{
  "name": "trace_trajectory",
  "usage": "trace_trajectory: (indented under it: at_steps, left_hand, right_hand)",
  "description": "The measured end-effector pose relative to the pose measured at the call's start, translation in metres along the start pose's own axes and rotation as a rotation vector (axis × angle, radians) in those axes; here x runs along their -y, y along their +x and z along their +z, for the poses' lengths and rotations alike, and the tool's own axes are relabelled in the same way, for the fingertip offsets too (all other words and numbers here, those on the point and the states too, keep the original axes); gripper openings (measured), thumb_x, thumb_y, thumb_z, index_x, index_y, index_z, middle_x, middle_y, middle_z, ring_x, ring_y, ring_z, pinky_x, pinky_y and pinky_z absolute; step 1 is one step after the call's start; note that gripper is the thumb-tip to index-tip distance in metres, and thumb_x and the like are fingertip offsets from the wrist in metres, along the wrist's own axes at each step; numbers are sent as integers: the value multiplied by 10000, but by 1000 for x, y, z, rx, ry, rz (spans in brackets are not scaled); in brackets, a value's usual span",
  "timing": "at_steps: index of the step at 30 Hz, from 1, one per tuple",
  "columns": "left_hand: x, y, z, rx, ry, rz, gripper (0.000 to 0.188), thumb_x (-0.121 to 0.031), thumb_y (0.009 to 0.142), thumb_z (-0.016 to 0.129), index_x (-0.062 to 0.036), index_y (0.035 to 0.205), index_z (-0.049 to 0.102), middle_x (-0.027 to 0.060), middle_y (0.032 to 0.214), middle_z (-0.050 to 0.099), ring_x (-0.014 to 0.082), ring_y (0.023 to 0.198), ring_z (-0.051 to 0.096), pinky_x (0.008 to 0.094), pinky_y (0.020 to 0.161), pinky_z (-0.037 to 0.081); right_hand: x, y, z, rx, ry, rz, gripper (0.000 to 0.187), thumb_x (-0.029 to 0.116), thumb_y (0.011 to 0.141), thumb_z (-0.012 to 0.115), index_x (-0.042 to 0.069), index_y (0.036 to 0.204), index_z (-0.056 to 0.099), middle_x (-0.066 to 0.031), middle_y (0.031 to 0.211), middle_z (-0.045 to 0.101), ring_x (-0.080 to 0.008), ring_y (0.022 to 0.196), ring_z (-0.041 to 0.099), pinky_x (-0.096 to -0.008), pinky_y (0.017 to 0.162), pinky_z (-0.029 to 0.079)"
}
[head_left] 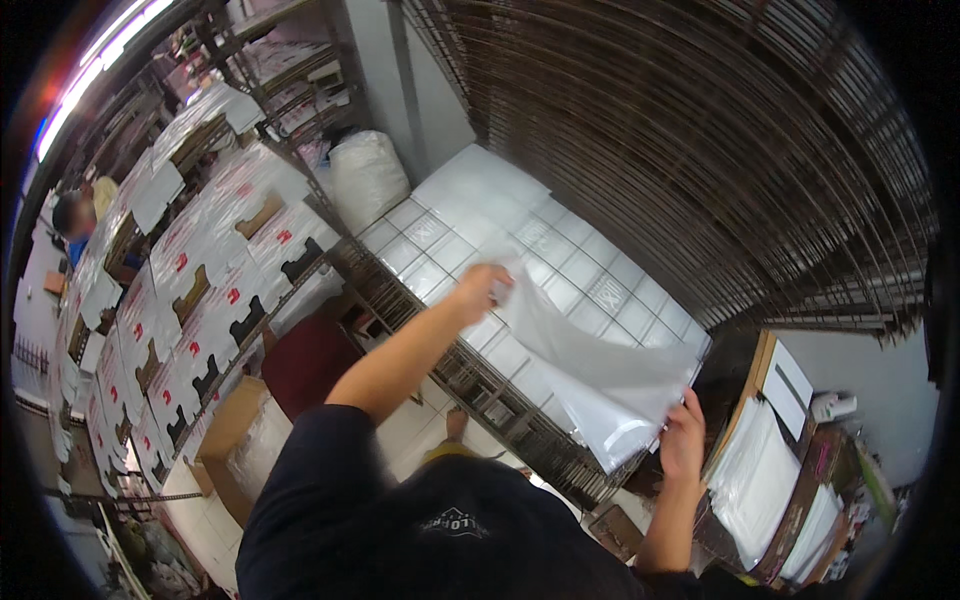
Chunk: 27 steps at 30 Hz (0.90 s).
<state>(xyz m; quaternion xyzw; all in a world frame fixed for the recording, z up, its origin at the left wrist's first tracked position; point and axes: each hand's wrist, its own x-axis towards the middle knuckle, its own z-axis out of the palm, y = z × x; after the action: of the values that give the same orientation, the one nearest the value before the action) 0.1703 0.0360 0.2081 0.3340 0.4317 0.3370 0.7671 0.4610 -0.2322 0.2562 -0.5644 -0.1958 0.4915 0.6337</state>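
Observation:
A translucent whitish sheet [570, 345], seemingly plastic film, hangs between my two hands in a sagging curve. My left hand [484, 291] is closed on its upper left part, with the fingers curled. At the sheet's lower right end, my right hand [683, 436] pinches the edge between thumb and fingers. Below it lies a broad layer of glossy white rectangular pieces [575, 268] in a grid with dark gaps, some with faint print. A plain whitish sheet [478, 185] covers the far end of this layer.
A dark metal wire rack [650, 130] rises behind the layer. Cartons with red marks [215, 285] fill shelves at left. A bulging white sack [368, 175] stands at the far left corner. A box of white sheets [755, 480] is at right. Another person [75, 215] is far left.

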Motion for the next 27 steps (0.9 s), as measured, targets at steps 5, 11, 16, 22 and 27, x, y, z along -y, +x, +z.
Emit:
trace_trajectory:
  at_steps: [5, 11, 16, 22, 27]
  left_hand:
    - [-84, -3, -129, -391, 65, 269, 321, -28, 664, 509, 2, 984, 503, 109, 971, 510, 250, 834, 530, 364, 673, 458]
    - [-115, 25, -263, -522, -59, 362, 388, 14, 657, 515, -19, 1042, 487, 94, 938, 547, 205, 850, 554, 338, 694, 476]
    - [-86, 89, -348, -843, -7, 435, 523, 52, 692, 534, -49, 1193, 425, 112, 1046, 534, 212, 890, 544, 329, 694, 464]
    - [-36, 155, -402, -1086, 476, 466, 291, -37, 754, 600, -30, 1045, 579, 92, 880, 601, 174, 750, 567, 283, 665, 455]
    - [-22, 181, -412, -1034, 470, 403, 229, -62, 761, 601, 12, 976, 625, 108, 876, 623, 158, 674, 585, 261, 664, 460]
  right_hand:
    - [-41, 98, 136, 191, -171, 134, 547, 5, 716, 535, 67, 1231, 364, -24, 820, 528, -113, 748, 509, -252, 519, 401]
    - [-121, 183, 253, 258, -299, 169, 427, 26, 734, 592, 94, 1121, 425, -28, 825, 568, -115, 724, 530, -259, 537, 424]
    - [-214, 250, 305, 194, -340, 190, 332, 25, 737, 596, 83, 1032, 454, -62, 837, 582, -137, 713, 547, -265, 539, 457]
    - [-300, 299, 330, -19, -453, 151, 292, -4, 699, 599, 35, 969, 494, -110, 803, 593, -162, 638, 580, -291, 484, 493]
    - [-315, 307, 340, -156, -533, 206, 233, -9, 676, 601, 27, 898, 541, -121, 753, 614, -180, 584, 600, -299, 467, 499]
